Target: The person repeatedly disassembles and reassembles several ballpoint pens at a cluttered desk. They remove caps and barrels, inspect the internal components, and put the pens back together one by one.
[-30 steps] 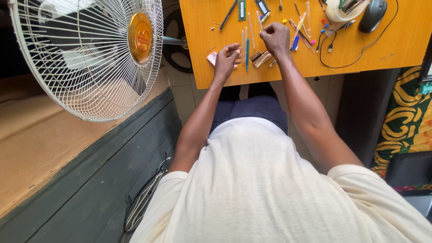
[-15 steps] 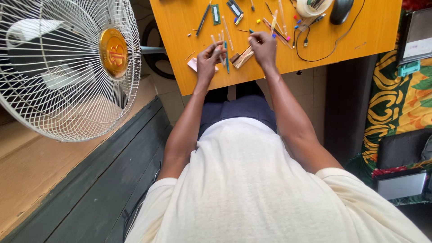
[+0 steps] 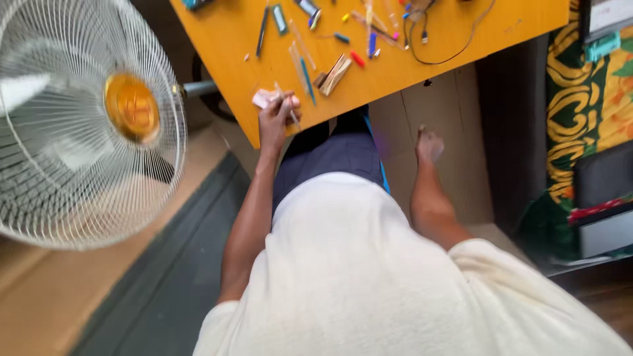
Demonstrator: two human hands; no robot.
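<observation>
Head view, looking down: the left hand point(image 3: 275, 118) sits at the near edge of the orange table point(image 3: 455, 39), fingers closed around a thin pale stick point(image 3: 287, 105), with a small pinkish packet point(image 3: 265, 97) just beside it on the tabletop. The right hand point(image 3: 428, 145) hangs below the table edge, off the surface and holding nothing; it looks loosely curled, though blur makes that uncertain. Farther in lie a blue pen point(image 3: 307, 71), a flat tan wooden piece point(image 3: 335, 74) and a black cable point(image 3: 448, 46) (small coloured bits scattered around). A white fan point(image 3: 86, 125) stands close at left; open floor lies right of the legs.
</observation>
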